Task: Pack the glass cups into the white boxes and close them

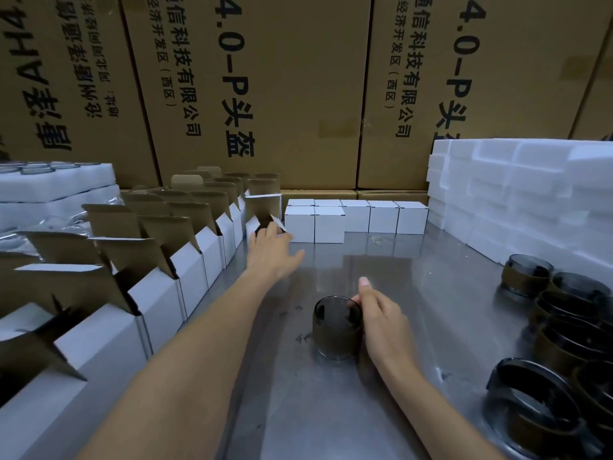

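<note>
A dark smoked glass cup (335, 328) stands upright on the metal table (414, 310), and my right hand (381, 318) grips it from the right side. My left hand (270, 249) reaches far forward with fingers spread, touching the open white box (262, 215) at the far end of a row of open white boxes (159, 277) along the left. Their brown-lined flaps stand up. Several closed white boxes (356, 219) are lined up at the back of the table.
Several more dark glass cups (564, 327) stand in a cluster at the right edge. White foam blocks (517, 194) are stacked at the back right, and foam trays (56, 187) sit at the back left. Large brown cartons (282, 94) wall off the back.
</note>
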